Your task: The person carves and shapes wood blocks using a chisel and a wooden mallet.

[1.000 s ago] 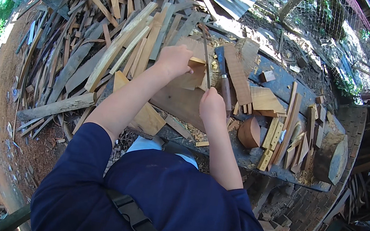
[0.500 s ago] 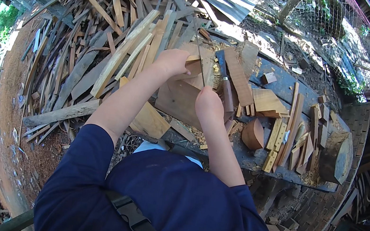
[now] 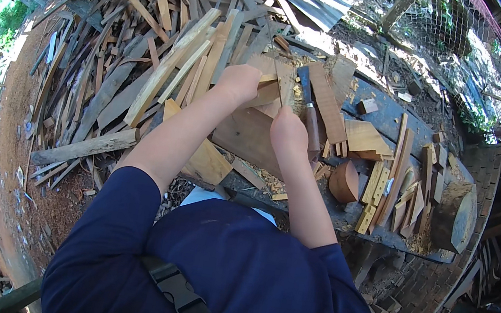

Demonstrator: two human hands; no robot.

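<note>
Head view: left hand [image 3: 240,84] holds a small yellow wooden piece [image 3: 268,78] over the dark-blue tabletop [image 3: 364,91]; right hand [image 3: 289,131] grips a long, thin, dark tool [image 3: 279,85] beside it. Shaping seems underway; the next stroke needs steady bracing.

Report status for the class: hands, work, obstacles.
Left hand holding wood. Right hand gripping thin blade. Possible obstacle: blue-bladed tool close beside right hand.

The person's forearms [image 3: 189,126] both reached forward, the left hand [image 3: 239,83] curled and farther out, the right hand [image 3: 290,131] clenched near it, closer to the body.
</note>
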